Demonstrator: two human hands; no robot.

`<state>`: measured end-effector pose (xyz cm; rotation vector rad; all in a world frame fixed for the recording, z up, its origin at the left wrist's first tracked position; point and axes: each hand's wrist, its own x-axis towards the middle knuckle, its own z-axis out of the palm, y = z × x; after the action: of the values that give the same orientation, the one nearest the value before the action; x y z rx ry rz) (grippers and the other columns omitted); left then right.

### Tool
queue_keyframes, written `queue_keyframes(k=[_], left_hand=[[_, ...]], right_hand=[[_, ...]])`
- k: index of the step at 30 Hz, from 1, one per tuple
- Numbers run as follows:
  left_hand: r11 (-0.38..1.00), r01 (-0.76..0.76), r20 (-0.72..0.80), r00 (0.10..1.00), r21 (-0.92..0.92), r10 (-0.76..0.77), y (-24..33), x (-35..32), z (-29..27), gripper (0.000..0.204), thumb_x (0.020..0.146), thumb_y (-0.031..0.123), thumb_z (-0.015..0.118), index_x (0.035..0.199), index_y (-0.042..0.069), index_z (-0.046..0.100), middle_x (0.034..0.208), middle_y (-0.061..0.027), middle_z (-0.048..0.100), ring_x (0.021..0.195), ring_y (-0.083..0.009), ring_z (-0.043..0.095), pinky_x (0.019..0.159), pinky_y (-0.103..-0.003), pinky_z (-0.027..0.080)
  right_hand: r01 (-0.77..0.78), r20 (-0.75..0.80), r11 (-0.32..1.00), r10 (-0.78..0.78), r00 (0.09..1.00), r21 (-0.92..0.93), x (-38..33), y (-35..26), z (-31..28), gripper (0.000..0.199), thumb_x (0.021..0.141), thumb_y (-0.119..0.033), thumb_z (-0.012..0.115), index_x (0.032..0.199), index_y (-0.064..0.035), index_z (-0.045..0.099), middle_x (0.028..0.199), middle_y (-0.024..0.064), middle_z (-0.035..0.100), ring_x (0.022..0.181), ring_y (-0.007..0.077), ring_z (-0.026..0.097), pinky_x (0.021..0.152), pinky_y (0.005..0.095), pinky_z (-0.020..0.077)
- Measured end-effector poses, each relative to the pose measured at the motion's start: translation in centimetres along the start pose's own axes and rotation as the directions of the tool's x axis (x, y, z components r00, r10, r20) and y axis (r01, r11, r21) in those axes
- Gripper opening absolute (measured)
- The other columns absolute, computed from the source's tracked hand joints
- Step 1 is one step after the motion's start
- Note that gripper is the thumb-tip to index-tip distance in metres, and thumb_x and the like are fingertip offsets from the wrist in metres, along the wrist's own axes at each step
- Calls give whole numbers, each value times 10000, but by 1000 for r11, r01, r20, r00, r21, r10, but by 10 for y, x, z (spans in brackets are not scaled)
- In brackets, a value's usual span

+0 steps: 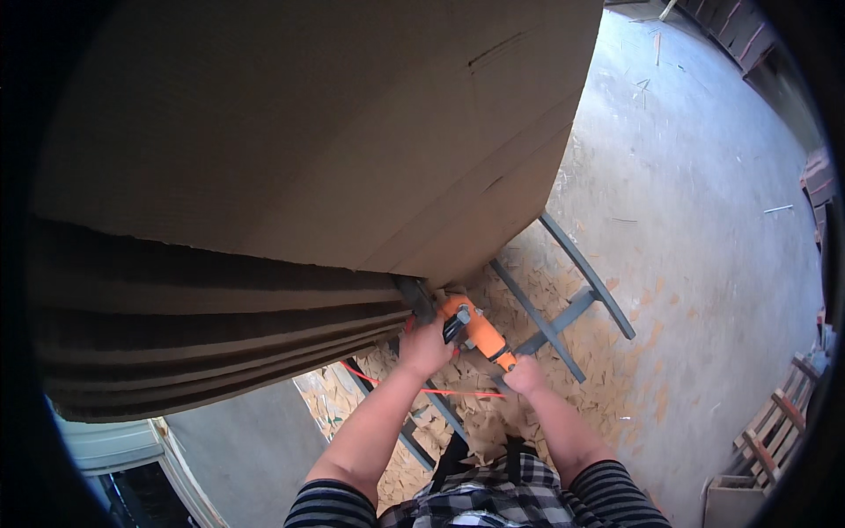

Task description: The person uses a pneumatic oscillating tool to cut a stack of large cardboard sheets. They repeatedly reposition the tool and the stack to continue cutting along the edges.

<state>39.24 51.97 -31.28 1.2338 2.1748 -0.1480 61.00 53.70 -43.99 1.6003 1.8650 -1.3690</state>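
Note:
A corded-looking orange power tool (pixel 482 333) lies slantwise between my hands, its dark front end pressed close to a tall stack of cardboard sheets (pixel 264 158). Its exact kind does not show. My left hand (pixel 425 349) is closed round a dark grip near the tool's front, right by the corner of the stack. Around the narrow rear end of the tool, my right hand (pixel 525 375) is closed as well. A thin red hose or cord (pixel 462 392) runs below the tool and behind my left forearm. The point where the tool meets the cardboard is partly hidden.
Blue-grey metal frame legs (pixel 587 277) stick out from beneath the stack. Torn cardboard scraps (pixel 598 378) cover the floor around my feet. Wooden pallets (pixel 775 422) stand at the lower right, and a pale door or window frame (pixel 172 458) is at the lower left.

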Motion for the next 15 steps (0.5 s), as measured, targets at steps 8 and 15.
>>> queue_keyframes(k=[8,15], left_hand=[[1000,14,17,1000,-28,-13,-18,35,34,422,728,257,636,1114,137,514,909,-150,646,889,-306,628,775,-430,497],[1000,13,52,999,-21,-12,-36,82,72,371,732,273,650,1074,155,567,928,-121,653,892,-309,630,764,-431,502]], right_hand=[[-117,12,992,117,993,-39,11,0,8,295,682,-157,592,955,-50,623,945,185,642,913,335,610,775,411,493],[-168,33,985,169,985,-44,46,23,40,278,693,-164,576,939,-51,641,957,186,642,941,331,606,794,404,489]])
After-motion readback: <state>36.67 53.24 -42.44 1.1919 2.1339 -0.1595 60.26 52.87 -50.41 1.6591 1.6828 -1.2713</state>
